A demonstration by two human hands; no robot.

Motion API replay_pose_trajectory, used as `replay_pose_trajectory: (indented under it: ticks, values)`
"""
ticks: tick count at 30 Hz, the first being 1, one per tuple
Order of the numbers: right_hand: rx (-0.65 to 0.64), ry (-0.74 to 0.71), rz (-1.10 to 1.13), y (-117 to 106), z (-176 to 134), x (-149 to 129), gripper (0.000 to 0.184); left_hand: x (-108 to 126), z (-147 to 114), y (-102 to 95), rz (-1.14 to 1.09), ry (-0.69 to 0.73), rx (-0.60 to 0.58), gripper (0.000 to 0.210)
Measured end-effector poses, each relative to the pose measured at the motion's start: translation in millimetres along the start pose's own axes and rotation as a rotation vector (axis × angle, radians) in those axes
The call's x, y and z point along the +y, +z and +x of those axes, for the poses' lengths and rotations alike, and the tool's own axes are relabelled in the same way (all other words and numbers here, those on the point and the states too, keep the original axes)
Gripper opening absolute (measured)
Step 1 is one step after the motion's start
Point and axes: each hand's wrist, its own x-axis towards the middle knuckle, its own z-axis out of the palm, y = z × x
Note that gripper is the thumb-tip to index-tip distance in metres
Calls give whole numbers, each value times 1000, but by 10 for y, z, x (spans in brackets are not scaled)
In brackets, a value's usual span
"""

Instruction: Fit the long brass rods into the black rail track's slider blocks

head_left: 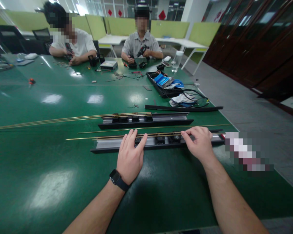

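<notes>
In front of me a long black channel with a silvery inside [107,143] lies across the green table, with black blocks [160,139] set along it. Thin brass-coloured rods [83,138] run along its far side. My left hand [131,156] rests over the channel's left half, fingers stretched out across the rods. On the right, my right hand [199,143] pinches the rods between thumb and forefinger above the channel. Another brass rod [100,131] lies just beyond. Farther off is a second similar channel [166,122], with long rods [51,121] lying over it and reaching left.
A black strip [185,108] lies beyond the channels. Behind it are gloves [184,99], cables and a black tray [154,81] holding a blue box [163,80]. Two people sit across the table; one holds a power drill [142,51]. An orange-and-black object [31,81] lies at left.
</notes>
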Motion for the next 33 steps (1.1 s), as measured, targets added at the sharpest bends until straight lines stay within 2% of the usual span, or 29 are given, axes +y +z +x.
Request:
replay_pose_trajectory:
  ticks: [18,33]
  values:
    - [-10,-21,16,28,-1,-57,35,-1,0,13,16,10,14,57]
    - [1,2,6,7,8,48,36,-10,-3,10,-1,3,7,56]
